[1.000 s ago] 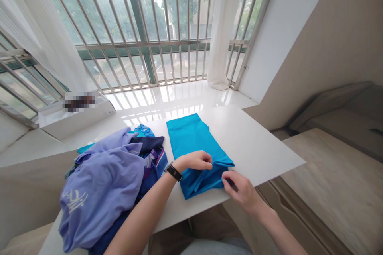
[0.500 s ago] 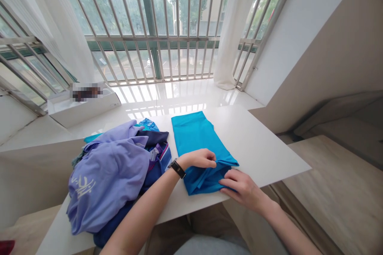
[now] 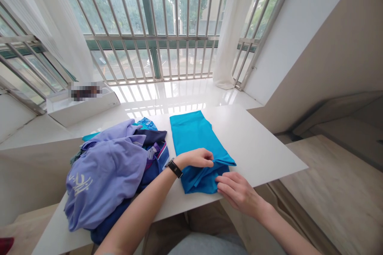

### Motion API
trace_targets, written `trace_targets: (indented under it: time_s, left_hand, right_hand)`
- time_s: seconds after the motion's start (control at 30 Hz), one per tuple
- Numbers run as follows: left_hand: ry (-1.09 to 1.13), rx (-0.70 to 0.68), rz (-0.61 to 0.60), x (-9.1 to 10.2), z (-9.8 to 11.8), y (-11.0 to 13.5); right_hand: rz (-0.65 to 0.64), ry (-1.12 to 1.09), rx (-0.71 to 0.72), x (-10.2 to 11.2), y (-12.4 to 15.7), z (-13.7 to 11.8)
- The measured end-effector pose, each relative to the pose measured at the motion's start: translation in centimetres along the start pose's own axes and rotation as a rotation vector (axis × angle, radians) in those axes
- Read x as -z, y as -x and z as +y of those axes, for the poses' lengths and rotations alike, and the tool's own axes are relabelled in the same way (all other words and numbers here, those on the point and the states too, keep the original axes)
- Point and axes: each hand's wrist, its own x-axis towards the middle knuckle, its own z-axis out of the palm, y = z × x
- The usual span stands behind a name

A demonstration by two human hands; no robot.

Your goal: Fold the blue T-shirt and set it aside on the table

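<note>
Light, slippery folded turquoise fabric [image 3: 194, 143], limp and best taken at the doubled edge, pinched there by the left grip [image 3: 196, 158], the right grip [image 3: 236, 193] lying open against it.

Home, barred window [image 3: 146, 16], sheer curtains [image 3: 230, 28]

Left of the fingers [image 3: 201, 158], a heap of lavender and navy clothes [image 3: 103, 171] lies on the white table [image 3: 263, 151], and far beyond them a white box [image 3: 83, 105] sits on the sill [image 3: 179, 91] under barred windows [image 3: 149, 20].
</note>
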Motion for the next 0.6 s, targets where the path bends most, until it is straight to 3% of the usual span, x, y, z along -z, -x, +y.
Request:
trace_targets:
  time_s: [0.23, 0.4, 0.6]
  left_hand:
    - [-0.057, -0.001, 0.003, -0.1, 0.5, 0.3]
    - [-0.148, -0.021, -0.003, -0.3, 0.8, 0.5]
    - [-0.463, -0.099, 0.170, -2.8, 2.8, 2.1]
  right_hand:
    - [-0.182, -0.037, 0.004, 0.5, 0.7, 0.1]
    - [-0.230, -0.063, -0.019, 0.7, 1.5, 1.1]
    - [-0.291, -0.199, -0.089, 1.1, 1.4, 2.2]
